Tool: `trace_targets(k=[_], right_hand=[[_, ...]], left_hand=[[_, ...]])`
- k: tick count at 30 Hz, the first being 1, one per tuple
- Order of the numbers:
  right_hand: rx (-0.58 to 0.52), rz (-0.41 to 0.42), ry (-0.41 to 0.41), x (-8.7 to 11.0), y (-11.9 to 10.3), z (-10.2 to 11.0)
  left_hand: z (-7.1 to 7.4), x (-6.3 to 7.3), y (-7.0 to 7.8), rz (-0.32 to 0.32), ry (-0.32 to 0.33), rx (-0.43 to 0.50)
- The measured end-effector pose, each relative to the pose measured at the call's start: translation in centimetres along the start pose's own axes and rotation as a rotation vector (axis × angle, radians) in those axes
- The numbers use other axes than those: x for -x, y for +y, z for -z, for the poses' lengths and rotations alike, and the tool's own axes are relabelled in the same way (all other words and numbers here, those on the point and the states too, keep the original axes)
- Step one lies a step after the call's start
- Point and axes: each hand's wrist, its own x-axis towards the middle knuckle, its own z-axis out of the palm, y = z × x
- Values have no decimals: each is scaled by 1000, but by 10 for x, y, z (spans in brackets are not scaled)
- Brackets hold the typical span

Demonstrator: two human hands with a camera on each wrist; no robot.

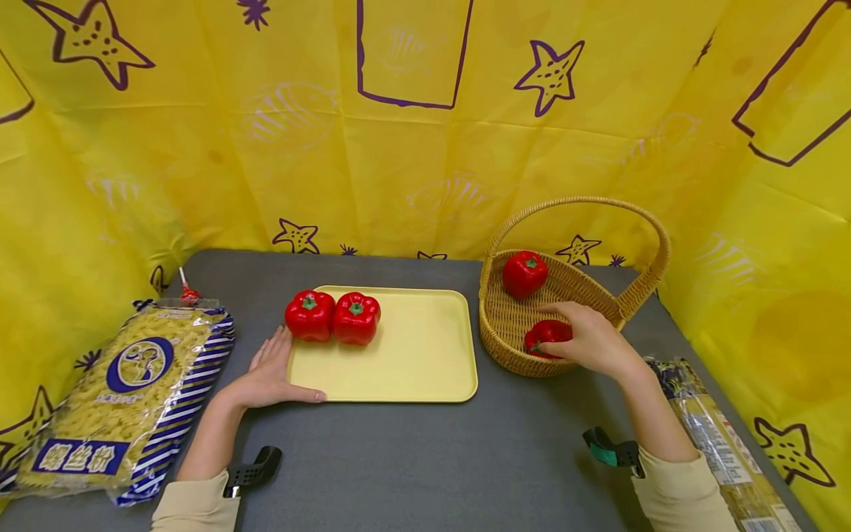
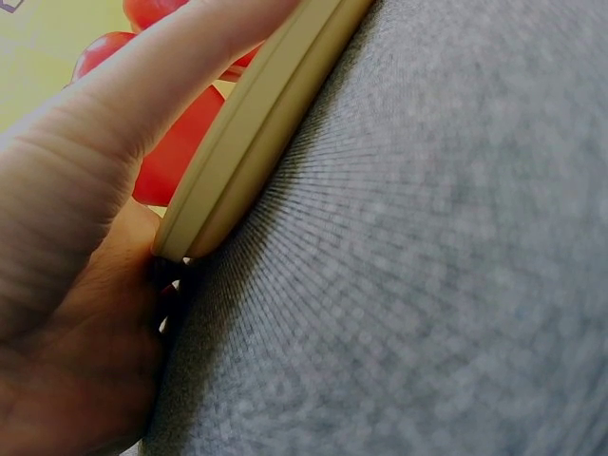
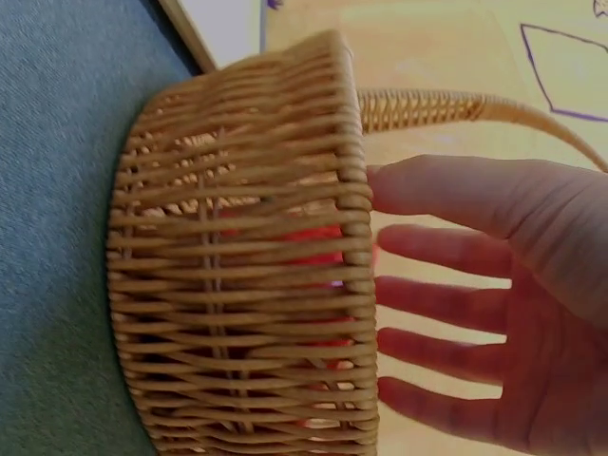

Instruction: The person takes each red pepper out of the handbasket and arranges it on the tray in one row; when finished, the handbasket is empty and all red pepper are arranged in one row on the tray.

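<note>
My left hand (image 1: 269, 373) rests at the near left corner of a pale yellow tray (image 1: 419, 355), its thumb along the front rim and its other fingers by the left side. Two red bell peppers (image 1: 356, 318) stand side by side on the tray's left part. Over the wicker basket (image 1: 508, 353), my right hand (image 1: 592, 341) reaches in with fingers spread and fairly straight. Its thumb and fingers are around a red bell pepper (image 1: 547, 336) lying near the basket's front; contact is unclear. Another red bell pepper (image 1: 525, 274) sits at the basket's back.
A large bag of pasta (image 1: 133, 391) lies at the left, with a red lollipop (image 1: 189, 294) beyond its top. Long clear packages (image 1: 721, 451) lie at the right edge. The basket's tall handle (image 1: 578, 201) arches up, and a yellow printed cloth (image 1: 412, 162) hangs behind the grey table (image 1: 425, 465).
</note>
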Motion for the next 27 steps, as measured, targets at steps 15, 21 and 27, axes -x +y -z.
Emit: trace_targets(k=[15, 21, 27], right_hand=[[25, 1, -227, -13, 16, 7], [22, -11, -275, -18, 22, 6], [17, -22, -300, -20, 24, 8]], left_hand=[[-1, 0, 1, -8, 13, -7], [-1, -1, 1, -10, 10, -12], [0, 0, 2, -10, 11, -10]])
